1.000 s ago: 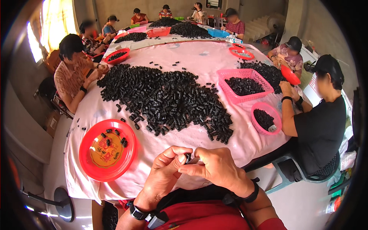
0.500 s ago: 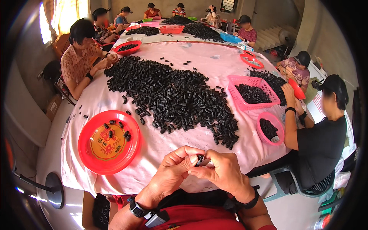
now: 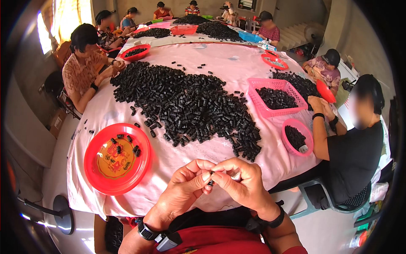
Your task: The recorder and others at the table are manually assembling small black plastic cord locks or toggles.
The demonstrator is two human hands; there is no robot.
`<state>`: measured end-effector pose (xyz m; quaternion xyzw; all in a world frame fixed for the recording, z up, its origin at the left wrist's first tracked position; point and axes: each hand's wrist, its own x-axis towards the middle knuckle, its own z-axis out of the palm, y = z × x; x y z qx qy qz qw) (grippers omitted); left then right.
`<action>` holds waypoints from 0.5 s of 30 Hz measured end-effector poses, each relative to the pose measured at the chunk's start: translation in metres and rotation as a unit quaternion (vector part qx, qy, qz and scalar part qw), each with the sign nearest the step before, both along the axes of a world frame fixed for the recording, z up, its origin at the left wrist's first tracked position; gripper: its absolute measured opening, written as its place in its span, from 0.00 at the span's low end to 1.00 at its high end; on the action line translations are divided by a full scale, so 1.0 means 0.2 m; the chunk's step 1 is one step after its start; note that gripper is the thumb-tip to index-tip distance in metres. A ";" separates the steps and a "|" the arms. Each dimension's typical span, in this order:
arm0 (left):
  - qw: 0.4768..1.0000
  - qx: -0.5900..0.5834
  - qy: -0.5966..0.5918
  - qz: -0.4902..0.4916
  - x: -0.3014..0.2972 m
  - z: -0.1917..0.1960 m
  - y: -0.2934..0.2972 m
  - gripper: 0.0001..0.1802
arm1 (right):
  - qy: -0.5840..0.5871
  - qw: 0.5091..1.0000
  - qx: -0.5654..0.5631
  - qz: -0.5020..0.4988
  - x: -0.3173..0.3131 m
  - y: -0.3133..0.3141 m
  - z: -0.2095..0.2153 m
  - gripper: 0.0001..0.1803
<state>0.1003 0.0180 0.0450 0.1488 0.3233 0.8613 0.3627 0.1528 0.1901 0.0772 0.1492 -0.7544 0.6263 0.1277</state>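
Close to the table's near edge, my left hand (image 3: pixel 188 183) and my right hand (image 3: pixel 245 184) meet, fingertips together. Between them is a small black cylindrical piece (image 3: pixel 210 182), pinched by the thumbs and fingers of both hands and mostly covered by them. Something pale shows in the curl of my right fingers, too small to name. Beyond my hands spreads a large pile of similar black pieces (image 3: pixel 190 106). To the left of my hands, a red round tray (image 3: pixel 95 178) holds several of these pieces.
A pink rectangular basket (image 3: pixel 277 112) and a pink round basket (image 3: pixel 308 148), both with black pieces, stand to the right. A co-worker in black (image 3: pixel 351 148) sits there; another person (image 3: pixel 84 67) works at the left. A pink cloth (image 3: pixel 169 158) covers the table.
My right fingers have shifted over the black piece, and my hands have closed in around it. The piece now sits a little lower and further left in view. The whole view has shifted slightly.
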 end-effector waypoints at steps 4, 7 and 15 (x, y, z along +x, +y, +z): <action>0.999 -0.041 0.001 0.025 -0.02 0.00 -0.06 0.12 | 0.007 0.998 0.042 -0.049 -0.03 0.02 -0.05 0.07; 0.970 -0.063 0.030 0.232 -0.12 0.05 -0.17 0.09 | 0.002 0.996 0.058 -0.068 -0.03 0.05 -0.05 0.07; 0.821 -0.281 0.100 0.486 -0.44 -0.15 -0.85 0.09 | 0.017 0.990 0.023 -0.139 -0.08 0.17 0.08 0.05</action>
